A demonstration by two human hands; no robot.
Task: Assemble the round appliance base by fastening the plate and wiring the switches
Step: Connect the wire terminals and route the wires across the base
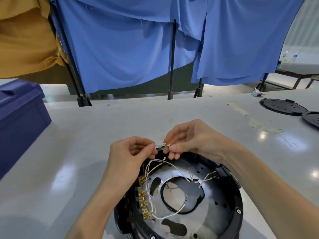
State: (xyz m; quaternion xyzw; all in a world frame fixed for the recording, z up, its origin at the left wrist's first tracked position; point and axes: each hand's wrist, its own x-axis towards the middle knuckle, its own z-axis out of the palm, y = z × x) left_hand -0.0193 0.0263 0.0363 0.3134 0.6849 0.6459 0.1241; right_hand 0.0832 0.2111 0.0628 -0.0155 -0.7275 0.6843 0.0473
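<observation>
Head: hands (195, 137) on wire (159, 145), perhaps brass terminal (167, 145)

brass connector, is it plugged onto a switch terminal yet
No: the right hand pinches the brass connector above the base, the left hand its wire, apart from the switch terminals.

This is looking like a factory workshop. Big blue cloth sheets (120, 49) are hanging on thin black metal stands (173, 57) like walls. A long pale grey worktable (103, 121) is holding a dark blue plastic bin (19, 118), flat round black plastic parts (281, 106) and a round black machine base with loose white wires (239, 200) sticking out.
</observation>
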